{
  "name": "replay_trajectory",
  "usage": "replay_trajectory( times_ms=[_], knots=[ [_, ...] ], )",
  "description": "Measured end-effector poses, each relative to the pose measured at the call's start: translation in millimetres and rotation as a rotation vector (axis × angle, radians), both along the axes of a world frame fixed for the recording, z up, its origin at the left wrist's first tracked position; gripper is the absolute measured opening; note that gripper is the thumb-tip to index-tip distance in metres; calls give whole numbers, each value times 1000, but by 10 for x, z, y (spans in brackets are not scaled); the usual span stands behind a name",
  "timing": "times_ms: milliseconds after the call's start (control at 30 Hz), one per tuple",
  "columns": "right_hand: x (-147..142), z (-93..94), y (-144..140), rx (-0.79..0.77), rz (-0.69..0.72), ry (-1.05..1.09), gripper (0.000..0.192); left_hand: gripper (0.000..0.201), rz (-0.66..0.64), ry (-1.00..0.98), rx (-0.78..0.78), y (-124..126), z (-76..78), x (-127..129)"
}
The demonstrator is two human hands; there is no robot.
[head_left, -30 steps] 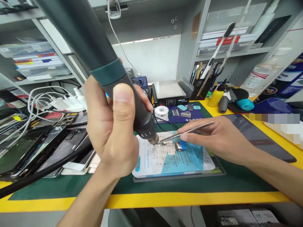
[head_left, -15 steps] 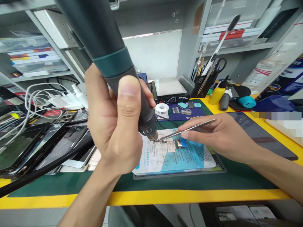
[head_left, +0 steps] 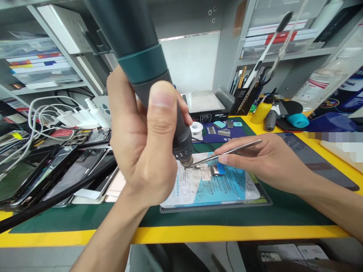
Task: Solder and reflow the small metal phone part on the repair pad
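My left hand (head_left: 141, 139) grips a dark green hot-air tool (head_left: 147, 71), nozzle pointing down at a small metal part (head_left: 196, 166). That part lies on a blue-and-white sheet (head_left: 210, 187) over a black perforated tray (head_left: 265, 196). My right hand (head_left: 266, 160) holds metal tweezers (head_left: 227, 152), and their tips touch the small part right by the nozzle. A small silver and blue piece (head_left: 217, 170) lies just right of the part.
Stacked phones and screens (head_left: 56, 173) fill the left of the green mat (head_left: 283, 215), with white chargers and cables (head_left: 70, 117) behind. A heating plate (head_left: 205, 107), solder spool (head_left: 196, 128), tool holder (head_left: 246, 98), yellow bottle (head_left: 261, 109) and a dark tablet (head_left: 314, 158) stand around.
The view has shifted slightly, and the hot-air tool and my left hand sit a little more to the right and closer. The tweezers stay on the small part.
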State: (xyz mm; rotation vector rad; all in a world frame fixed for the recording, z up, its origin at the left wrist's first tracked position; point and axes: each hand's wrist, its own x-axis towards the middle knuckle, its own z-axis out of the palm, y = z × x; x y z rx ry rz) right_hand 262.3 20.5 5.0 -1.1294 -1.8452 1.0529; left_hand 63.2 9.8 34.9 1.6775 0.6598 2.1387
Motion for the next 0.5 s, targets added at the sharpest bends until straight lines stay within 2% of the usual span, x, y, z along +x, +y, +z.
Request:
replay_trajectory(
  times_ms=[367,500],
  knots=[
    [19,-10,-3,10,3,-10,23,28,25,37,-3,-9,-30,-64],
    [10,-5,-1,5,6,-9,26,22,92,-17,-154,-95,-23,-24]
  ],
)
